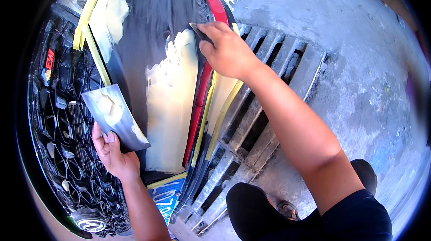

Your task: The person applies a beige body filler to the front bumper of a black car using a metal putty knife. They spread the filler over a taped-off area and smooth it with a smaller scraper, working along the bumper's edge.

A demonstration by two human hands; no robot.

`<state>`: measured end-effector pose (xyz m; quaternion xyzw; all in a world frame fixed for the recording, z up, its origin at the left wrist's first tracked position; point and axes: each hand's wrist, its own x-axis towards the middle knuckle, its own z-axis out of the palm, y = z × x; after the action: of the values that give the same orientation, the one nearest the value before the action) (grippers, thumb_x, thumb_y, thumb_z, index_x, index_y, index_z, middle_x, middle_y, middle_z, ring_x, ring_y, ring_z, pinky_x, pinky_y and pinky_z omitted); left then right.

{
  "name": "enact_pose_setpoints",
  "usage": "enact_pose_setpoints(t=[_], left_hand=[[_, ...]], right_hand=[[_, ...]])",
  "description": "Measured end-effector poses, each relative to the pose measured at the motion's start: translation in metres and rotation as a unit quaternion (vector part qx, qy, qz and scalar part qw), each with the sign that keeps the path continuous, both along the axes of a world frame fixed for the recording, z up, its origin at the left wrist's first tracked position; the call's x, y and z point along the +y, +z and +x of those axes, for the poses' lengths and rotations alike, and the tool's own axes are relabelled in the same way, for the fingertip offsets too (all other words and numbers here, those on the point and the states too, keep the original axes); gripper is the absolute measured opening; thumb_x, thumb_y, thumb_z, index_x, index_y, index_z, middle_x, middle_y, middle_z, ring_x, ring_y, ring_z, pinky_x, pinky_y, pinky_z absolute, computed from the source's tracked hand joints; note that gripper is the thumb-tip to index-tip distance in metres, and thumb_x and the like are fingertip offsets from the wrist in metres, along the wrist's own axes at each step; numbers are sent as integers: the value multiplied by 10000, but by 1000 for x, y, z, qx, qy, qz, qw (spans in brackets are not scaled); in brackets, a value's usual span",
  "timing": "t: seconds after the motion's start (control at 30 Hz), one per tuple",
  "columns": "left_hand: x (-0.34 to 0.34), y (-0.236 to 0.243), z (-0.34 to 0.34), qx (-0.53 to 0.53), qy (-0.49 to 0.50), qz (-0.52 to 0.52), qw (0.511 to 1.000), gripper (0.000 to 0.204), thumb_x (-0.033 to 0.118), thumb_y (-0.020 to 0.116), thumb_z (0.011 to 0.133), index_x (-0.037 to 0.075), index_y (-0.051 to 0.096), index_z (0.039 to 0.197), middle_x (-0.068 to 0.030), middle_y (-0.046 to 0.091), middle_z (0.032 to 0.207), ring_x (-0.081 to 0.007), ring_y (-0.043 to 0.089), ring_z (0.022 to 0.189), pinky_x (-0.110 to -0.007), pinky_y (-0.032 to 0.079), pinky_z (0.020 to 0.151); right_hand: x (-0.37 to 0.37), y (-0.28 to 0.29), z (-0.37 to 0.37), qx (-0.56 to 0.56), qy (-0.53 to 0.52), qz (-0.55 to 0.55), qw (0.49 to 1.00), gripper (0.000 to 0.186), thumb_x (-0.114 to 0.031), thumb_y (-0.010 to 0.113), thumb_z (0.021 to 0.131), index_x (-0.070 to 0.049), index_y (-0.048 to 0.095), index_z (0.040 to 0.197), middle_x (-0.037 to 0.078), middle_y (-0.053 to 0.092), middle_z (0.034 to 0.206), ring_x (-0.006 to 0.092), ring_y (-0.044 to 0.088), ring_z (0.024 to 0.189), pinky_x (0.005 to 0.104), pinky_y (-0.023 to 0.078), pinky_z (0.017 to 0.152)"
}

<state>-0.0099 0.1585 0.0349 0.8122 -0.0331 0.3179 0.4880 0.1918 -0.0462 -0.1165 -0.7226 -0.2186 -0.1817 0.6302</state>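
Observation:
My left hand [117, 158] holds up a rectangular, light grey mixing board [130, 126] with a small heap of cream filler [109, 108] on it. My fingers are under the board, with the thumb along its lower edge. My right hand [229, 52] pinches a thin, dark putty spreader [200, 33] at the right edge of a car's dark bumper panel [146, 12]. Just below the spreader, a broad cream filler patch [169, 129] covers the panel, ragged at its top. A second filler patch [109, 21] lies farther left.
Yellow masking tape [93, 10] borders the panel. A red strip [194, 122] runs down its right side. The black grille [67, 129] is at left, a blue number plate [167, 196] below. A slatted metal floor grate [262, 122] lies beside the car, on concrete [359, 84].

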Motion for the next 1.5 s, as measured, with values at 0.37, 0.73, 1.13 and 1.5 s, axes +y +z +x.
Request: enact_pose_setpoints(t=[0.37, 0.73, 1.13, 1.5], left_hand=[[-2, 3, 1, 4, 5, -13, 1000, 477, 121, 569, 930, -48, 408, 1346, -158, 549, 1282, -220, 541, 1170, -352, 391, 1042], [1, 2, 0, 8, 12, -19, 1000, 457, 100, 536, 941, -51, 405, 1352, -149, 541, 1291, -209, 534, 1175, -348, 386, 1045], [-2, 4, 2, 5, 24, -19, 1000, 465, 96, 530, 943, -46, 395, 1364, -155, 537, 1303, -213, 532, 1185, -348, 383, 1052], [0, 4, 2, 13, -3, -26, 1000, 460, 96, 515, 948, -31, 399, 1374, -133, 535, 1313, -206, 516, 1210, -349, 355, 1078]], right_hand=[[17, 32, -54, 75, 43, 27, 996, 397, -144, 546, 879, 28, 574, 1236, 205, 566, 1200, 408, 556, 1068, 418, 450, 948], [-13, 9, -52, 91, 87, 0, 992, 401, -150, 559, 864, -3, 577, 1237, 204, 587, 1150, 365, 577, 1088, 417, 458, 965], [28, -3, -108, 111, 69, 41, 991, 410, -191, 552, 879, 13, 568, 1235, 194, 570, 1198, 417, 592, 977, 444, 485, 892], [-7, 11, -122, 67, 49, -42, 996, 421, -174, 605, 857, -30, 589, 1252, 178, 557, 1243, 370, 544, 1118, 464, 442, 956]])
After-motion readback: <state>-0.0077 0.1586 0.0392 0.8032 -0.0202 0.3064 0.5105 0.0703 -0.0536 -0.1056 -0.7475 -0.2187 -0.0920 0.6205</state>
